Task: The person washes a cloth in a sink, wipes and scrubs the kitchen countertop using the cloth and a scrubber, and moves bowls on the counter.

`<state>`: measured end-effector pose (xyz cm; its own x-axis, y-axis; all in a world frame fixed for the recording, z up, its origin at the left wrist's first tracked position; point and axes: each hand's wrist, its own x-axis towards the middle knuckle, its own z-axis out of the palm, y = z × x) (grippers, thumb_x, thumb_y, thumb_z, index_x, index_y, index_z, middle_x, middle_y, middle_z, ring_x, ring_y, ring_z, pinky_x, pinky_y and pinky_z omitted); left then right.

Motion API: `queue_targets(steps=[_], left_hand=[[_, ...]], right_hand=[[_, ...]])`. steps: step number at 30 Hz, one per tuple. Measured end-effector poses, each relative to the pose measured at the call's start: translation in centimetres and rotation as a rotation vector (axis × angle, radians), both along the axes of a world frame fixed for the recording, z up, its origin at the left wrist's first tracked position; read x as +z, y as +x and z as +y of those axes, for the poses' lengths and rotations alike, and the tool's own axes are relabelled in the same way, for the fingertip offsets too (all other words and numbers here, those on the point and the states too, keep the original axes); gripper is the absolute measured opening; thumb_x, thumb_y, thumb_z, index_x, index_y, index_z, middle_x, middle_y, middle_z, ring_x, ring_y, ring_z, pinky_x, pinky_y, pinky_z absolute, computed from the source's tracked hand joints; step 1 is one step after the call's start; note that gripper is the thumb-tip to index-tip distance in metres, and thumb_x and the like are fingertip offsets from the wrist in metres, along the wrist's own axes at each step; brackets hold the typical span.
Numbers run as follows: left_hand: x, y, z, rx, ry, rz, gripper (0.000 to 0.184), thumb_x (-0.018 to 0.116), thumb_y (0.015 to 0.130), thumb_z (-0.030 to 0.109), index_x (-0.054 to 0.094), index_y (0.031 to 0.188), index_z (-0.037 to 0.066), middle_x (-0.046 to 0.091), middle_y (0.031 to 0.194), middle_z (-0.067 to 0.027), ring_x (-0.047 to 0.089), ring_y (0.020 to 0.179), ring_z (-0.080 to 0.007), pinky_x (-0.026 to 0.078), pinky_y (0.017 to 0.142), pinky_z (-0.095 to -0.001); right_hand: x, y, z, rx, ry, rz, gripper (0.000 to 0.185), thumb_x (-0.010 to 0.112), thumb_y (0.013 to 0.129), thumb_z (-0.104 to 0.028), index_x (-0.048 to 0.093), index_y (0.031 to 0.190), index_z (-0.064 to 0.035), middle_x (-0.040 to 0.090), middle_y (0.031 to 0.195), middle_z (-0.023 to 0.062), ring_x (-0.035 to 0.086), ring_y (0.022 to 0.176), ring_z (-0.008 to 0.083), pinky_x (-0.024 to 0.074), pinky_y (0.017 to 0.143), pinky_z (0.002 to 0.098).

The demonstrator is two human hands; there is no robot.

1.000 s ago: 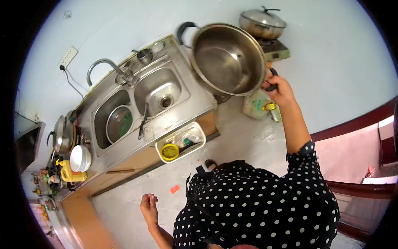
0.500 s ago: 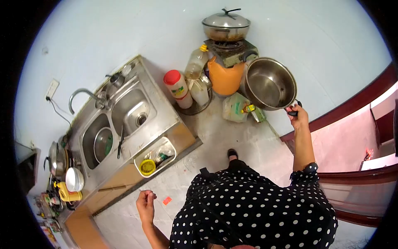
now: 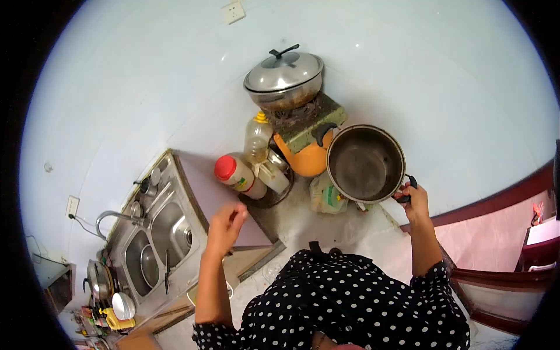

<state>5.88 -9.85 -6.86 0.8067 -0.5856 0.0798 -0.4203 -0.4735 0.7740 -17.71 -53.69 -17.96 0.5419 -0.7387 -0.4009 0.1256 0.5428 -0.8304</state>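
My right hand (image 3: 413, 201) is wrapped round one black handle of a large empty metal pot (image 3: 366, 164), at the right of the view. The pot tilts so that its inside shows, and its other black handle is in front of the green stove. My left hand (image 3: 226, 230) is raised near the counter's end, fingers curled in, and anything in them is too small to make out. A lidded pan (image 3: 284, 79) sits on the green stove (image 3: 312, 119), above and left of the pot.
Below the stove are an orange container (image 3: 309, 160), a yellow-capped bottle (image 3: 258, 139), a red-lidded jar (image 3: 236, 174) and a plastic bag (image 3: 324, 195). The double sink (image 3: 172, 230) is at the left, with white bowls (image 3: 123, 305) and a yellow jug (image 3: 111, 318) beyond it.
The view has turned toward the stove corner. My right hand has carried the pot away from beside the sink, to below the stove. My left hand has risen from low by the body.
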Motion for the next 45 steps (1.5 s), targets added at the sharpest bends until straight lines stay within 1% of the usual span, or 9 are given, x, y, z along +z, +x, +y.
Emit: queue_targets(steps=[7, 11, 13, 16, 21, 27, 33, 39, 45], left_hand=[[1.0, 19.7, -17.0, -0.172, -0.016, -0.245, 0.011, 0.06, 0.091, 0.011, 0.059, 0.098, 0.003, 0.06, 0.079, -0.0025, 0.058, 0.073, -0.0099, 0.047, 0.065, -0.0248], [3.0, 29.7, -25.2, -0.169, 0.021, -0.426, 0.019, 0.062, 0.088, 0.016, 0.06, 0.103, 0.004, 0.063, 0.09, -0.0076, 0.062, 0.077, -0.0201, 0.049, 0.07, -0.0313], [3.6, 32.5, -28.2, -0.149, 0.016, -0.51, 0.024, 0.063, 0.087, 0.019, 0.059, 0.106, 0.005, 0.063, 0.097, -0.0099, 0.063, 0.081, -0.024, 0.049, 0.073, -0.0345], [5.2, 34.5, -31.9, -0.101, 0.259, -0.508, 0.038, 0.065, 0.084, 0.027, 0.055, 0.116, 0.01, 0.053, 0.12, -0.0129, 0.059, 0.104, -0.0319, 0.049, 0.086, -0.0409], [3.7, 36.2, -35.8, -0.069, 0.352, -0.605, 0.051, 0.067, 0.082, 0.03, 0.047, 0.127, 0.016, 0.047, 0.128, -0.0133, 0.056, 0.109, -0.0348, 0.049, 0.089, -0.0435], [1.7, 36.2, -37.6, -0.103, 0.438, -0.674, 0.034, 0.063, 0.085, 0.032, 0.06, 0.115, 0.016, 0.052, 0.122, -0.0132, 0.058, 0.107, -0.0335, 0.05, 0.086, -0.0431], [2.0, 36.0, -36.5, 0.066, 0.23, -0.589, 0.03, 0.058, 0.09, 0.033, 0.064, 0.106, 0.009, 0.066, 0.099, -0.013, 0.064, 0.092, -0.0328, 0.05, 0.081, -0.0429], [9.6, 37.6, -30.0, 0.173, -0.018, -0.4, 0.04, 0.057, 0.088, 0.046, 0.068, 0.098, 0.008, 0.069, 0.083, -0.0113, 0.066, 0.082, -0.0294, 0.049, 0.073, -0.0406], [15.8, 40.2, -24.0, 0.111, -0.327, -0.411, 0.04, 0.066, 0.084, 0.041, 0.07, 0.091, 0.002, 0.066, 0.07, -0.0086, 0.062, 0.064, -0.0192, 0.047, 0.062, -0.0344]], right_hand=[[2.0, 2.8, -1.9, -0.065, -0.035, 0.015, 0.023, 0.052, 0.067, 0.004, 0.05, 0.089, 0.0012, 0.059, 0.087, 0.0161, 0.066, 0.058, 0.0246, 0.0595, 0.058, 0.0355], [4.4, 5.6, -1.4, -0.114, -0.072, 0.059, 0.022, 0.051, 0.067, 0.006, 0.051, 0.088, 0.0021, 0.059, 0.087, 0.0169, 0.064, 0.055, 0.0248, 0.0596, 0.06, 0.0391], [6.1, 6.5, -0.7, -0.148, -0.092, 0.093, 0.022, 0.049, 0.067, 0.006, 0.05, 0.088, 0.0026, 0.058, 0.087, 0.0175, 0.063, 0.056, 0.0262, 0.0596, 0.063, 0.0415], [7.7, 7.9, 0.1, -0.168, -0.11, 0.136, 0.021, 0.048, 0.066, 0.007, 0.05, 0.087, 0.0025, 0.057, 0.085, 0.0172, 0.062, 0.055, 0.0266, 0.0595, 0.063, 0.043], [9.1, 8.9, 1.0, -0.157, -0.116, 0.099, 0.023, 0.048, 0.062, 0.007, 0.05, 0.084, 0.0031, 0.057, 0.083, 0.0165, 0.063, 0.055, 0.0277, 0.0593, 0.061, 0.0445], [7.1, 8.3, 0.1, -0.124, -0.143, 0.029, 0.024, 0.051, 0.062, 0.005, 0.052, 0.086, 0.002, 0.058, 0.077, 0.0147, 0.064, 0.054, 0.028, 0.0588, 0.057, 0.04], [6.3, 7.4, -0.9, -0.059, -0.145, -0.067, 0.025, 0.053, 0.063, 0.004, 0.054, 0.087, 0.0011, 0.06, 0.079, 0.0143, 0.065, 0.055, 0.0264, 0.0579, 0.055, 0.0381], [8.6, 8.9, -0.1, -0.052, -0.174, -0.075, 0.028, 0.053, 0.063, 0.001, 0.054, 0.091, -0.0008, 0.057, 0.076, 0.0094, 0.062, 0.054, 0.0241, 0.0531, 0.055, 0.0367], [13.0, 15.6, -3.9, 0.043, -0.177, -0.101, 0.023, 0.054, 0.066, -0.003, 0.053, 0.089, -0.0051, 0.052, 0.076, 0.0045, 0.055, 0.056, 0.0198, 0.0463, 0.053, 0.0313]])
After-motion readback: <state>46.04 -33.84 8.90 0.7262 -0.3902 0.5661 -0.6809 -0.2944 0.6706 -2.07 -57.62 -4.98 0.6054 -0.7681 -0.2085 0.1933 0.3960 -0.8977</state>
